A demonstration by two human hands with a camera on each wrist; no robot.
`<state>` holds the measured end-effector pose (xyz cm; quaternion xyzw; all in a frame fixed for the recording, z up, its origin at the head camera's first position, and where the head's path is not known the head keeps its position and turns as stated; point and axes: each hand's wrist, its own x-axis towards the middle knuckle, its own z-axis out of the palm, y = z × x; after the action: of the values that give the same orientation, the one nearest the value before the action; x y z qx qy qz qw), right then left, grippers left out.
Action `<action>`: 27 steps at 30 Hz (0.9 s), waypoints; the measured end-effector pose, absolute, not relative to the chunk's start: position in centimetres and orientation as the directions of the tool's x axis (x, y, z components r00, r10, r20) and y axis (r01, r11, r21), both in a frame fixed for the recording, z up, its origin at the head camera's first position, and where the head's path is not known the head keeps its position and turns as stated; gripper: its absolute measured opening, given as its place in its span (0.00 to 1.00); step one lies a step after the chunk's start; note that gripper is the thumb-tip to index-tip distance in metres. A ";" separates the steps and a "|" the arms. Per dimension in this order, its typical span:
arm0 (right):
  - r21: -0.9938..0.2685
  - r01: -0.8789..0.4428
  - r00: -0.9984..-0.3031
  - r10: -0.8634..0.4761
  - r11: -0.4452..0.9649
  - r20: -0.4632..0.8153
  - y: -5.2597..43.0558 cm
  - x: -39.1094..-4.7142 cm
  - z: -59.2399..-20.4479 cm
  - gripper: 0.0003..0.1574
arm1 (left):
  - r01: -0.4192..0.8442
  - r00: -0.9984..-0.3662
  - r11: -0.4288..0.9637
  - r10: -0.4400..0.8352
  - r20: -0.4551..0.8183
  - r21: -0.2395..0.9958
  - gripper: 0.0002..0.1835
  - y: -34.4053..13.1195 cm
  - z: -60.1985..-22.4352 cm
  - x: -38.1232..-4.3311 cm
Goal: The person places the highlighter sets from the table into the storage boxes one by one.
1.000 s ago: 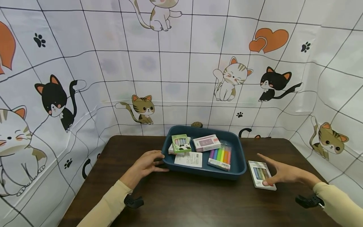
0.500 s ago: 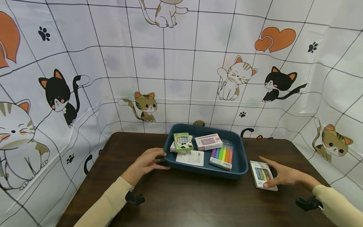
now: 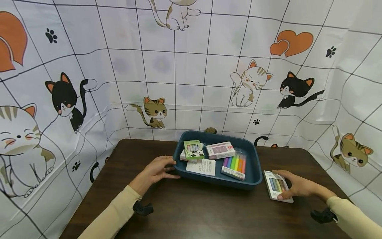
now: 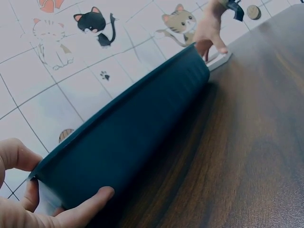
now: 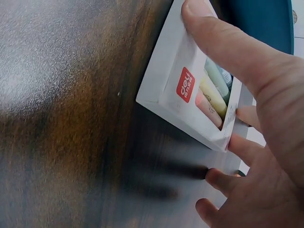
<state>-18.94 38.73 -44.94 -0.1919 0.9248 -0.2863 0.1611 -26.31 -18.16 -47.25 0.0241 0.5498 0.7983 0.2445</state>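
Observation:
A white box of pastel highlighters (image 3: 275,186), with a window and a red deli label, lies on the table right of a dark blue plastic bin (image 3: 209,180). My right hand (image 3: 301,186) grips this box across its width. In the right wrist view the thumb (image 5: 223,38) presses one long side and fingertips (image 5: 237,145) touch the opposite side. My left hand (image 3: 155,171) holds the bin's left end. In the left wrist view a finger (image 4: 19,154) hooks over the rim and the thumb (image 4: 92,204) lies along the outer wall.
Inside the bin are a green box of markers (image 3: 194,149), a pale pink-and-white box (image 3: 221,150), a white card or box with a barcode (image 3: 201,167) and a clear pack of bright highlighters (image 3: 234,165). A cat-print sheet (image 3: 191,73) hangs behind the brown table (image 3: 194,212).
My right hand has come down onto the highlighter box, and its fingers have closed in on the far side. The left hand stays on the bin. The head view has shifted slightly.

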 end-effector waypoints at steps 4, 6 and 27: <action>-0.586 -0.272 -0.885 -0.437 0.763 -0.158 38.7 -18.7 -45.4 0.64 | -0.361 -0.879 -0.282 0.423 -0.222 0.889 0.26 -18.1 -47.5 -26.3; -0.596 -0.279 -0.885 -0.442 0.753 -0.145 38.8 -18.6 -45.6 0.65 | -0.367 -0.876 -0.279 0.424 -0.229 0.887 0.27 -18.1 -47.5 -26.2; -0.529 -0.262 -0.946 -0.324 0.807 -0.027 39.7 -19.3 -45.4 0.56 | -0.375 -0.881 -0.284 0.404 -0.244 0.883 0.25 -18.1 -47.3 -26.4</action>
<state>-19.25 39.73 -45.37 -0.1545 0.9488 -0.2695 0.0581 -26.38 -18.08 -47.26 0.0135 0.5468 0.8010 0.2433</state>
